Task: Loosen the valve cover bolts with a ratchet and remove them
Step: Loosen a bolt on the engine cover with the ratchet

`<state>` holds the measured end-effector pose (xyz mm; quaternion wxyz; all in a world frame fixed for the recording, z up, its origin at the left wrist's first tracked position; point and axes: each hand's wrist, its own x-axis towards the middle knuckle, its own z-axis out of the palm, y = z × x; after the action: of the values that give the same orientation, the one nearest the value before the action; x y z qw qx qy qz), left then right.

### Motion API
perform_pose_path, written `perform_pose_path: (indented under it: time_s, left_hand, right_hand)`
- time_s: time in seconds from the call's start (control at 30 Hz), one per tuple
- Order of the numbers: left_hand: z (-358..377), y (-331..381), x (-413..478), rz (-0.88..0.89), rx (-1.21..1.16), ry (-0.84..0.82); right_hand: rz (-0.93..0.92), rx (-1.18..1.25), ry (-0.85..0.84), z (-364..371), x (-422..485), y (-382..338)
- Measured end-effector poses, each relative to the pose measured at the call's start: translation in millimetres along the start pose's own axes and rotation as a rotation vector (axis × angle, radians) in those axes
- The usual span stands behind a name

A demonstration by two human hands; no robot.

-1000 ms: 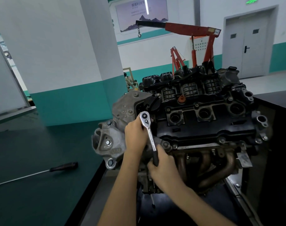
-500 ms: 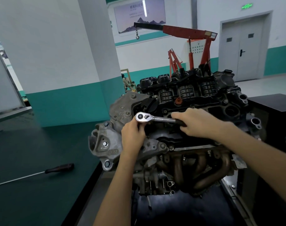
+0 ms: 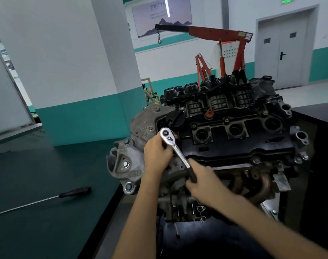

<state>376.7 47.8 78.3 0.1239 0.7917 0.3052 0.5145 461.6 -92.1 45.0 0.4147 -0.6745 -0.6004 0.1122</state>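
So, ratchet [image 3: 175, 148] handle is swinging back down toward person now; half a second ago it was lying sideways across valve cover [image 3: 234, 146]. Right grip [image 3: 202, 182] is wrapping black handle end, driving stroke. Left grip [image 3: 156, 152] is curling round ratchet head, steadying it at cover's left end. Bolt is hiding under head. Probably mid-loosening, not out yet. Front-edge bolts [image 3: 255, 160] still sitting in. Screwdriver [image 3: 73, 191] lying on table [image 3: 37, 174].

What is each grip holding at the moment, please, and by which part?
The right grip holds the silver metal ratchet by its black handle; the left grip holds its head.
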Motion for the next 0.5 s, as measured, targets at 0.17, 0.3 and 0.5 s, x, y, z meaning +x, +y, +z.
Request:
perform_pose_path:
  time_s: [0.17,0.3,0.5]
  left_hand:
    - [-4,1,0,0.054,0.047,-0.060]
    - [0,2,-1,-0.037,0.053,-0.017]
    - [2,2,1,-0.081,0.108,-0.004]
  right_hand:
    - [-0.148,-0.479,-0.149,-94,38,13]
    - [-0.213,-0.753,-0.054,-106,48,4]
    - [-0.006,-0.058,0.032,-6,-3,-3]
